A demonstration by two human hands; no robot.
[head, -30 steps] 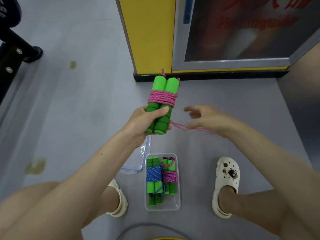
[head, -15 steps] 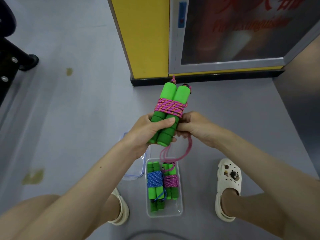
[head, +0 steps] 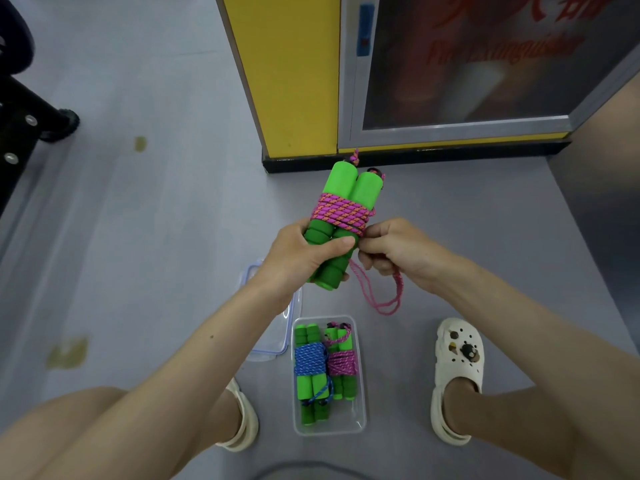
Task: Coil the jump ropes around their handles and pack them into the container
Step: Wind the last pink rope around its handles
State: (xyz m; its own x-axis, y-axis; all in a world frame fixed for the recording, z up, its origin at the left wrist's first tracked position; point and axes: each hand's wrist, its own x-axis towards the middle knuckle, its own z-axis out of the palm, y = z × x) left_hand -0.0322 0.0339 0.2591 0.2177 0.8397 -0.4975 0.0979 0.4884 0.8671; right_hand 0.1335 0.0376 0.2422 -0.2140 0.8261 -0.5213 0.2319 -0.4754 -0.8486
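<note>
- left grip [head: 304, 258] wrapped round green handles [head: 341, 188], mid-air above container [head: 354, 419].
- right grip [head: 391, 251] pinches loose rope tail [head: 381, 304] by the coil.
- Risk: slack in tail, or pinch slips → coil unwinds.

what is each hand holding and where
The left hand grips the green handles at their lower half, below the pink coil; the right hand pinches the loose rope tail beside that coil.

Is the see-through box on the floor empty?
No, the box holds a blue jump rope and a pink jump rope, both coiled up.
</note>
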